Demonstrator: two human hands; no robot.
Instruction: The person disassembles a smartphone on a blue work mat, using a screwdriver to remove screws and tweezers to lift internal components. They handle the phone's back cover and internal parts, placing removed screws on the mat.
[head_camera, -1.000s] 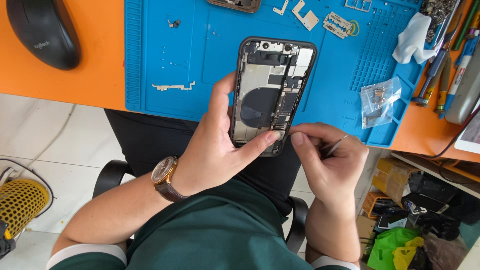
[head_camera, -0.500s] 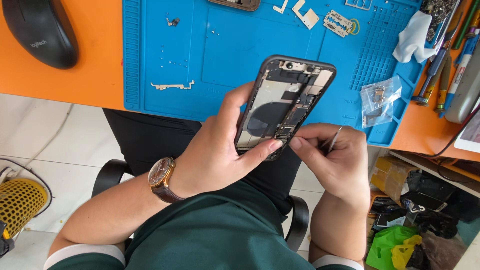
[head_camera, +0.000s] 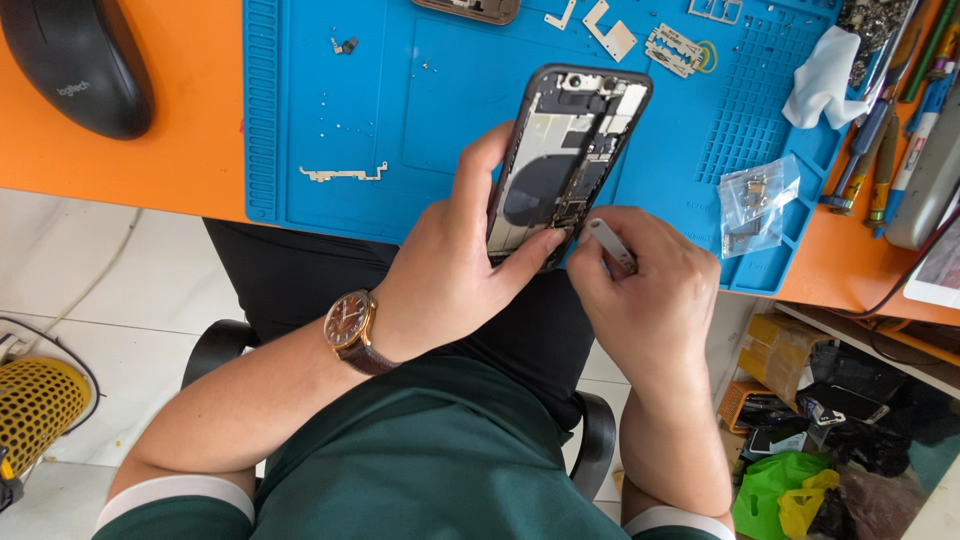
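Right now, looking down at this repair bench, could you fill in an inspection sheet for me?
Surface: orange desk under a blue ridged silicone work mat.
Job's things: opened black smartphone shell, insides exposed; thin metal tweezers.
Clutter: small clear parts bag, white cloth, loose metal brackets, black computer mouse, pens and screwdrivers.
Grippers: left hand grips the phone; right hand pinches the tweezers at its lower edge.
Cables: red cable.
Surroundings: tiled floor, green bag.

We see on our own body a dark green shirt with short sleeves ending in white cuffs, black trousers beneath it, and on the left wrist a round brown-faced watch on a brown strap, both forearms bare.
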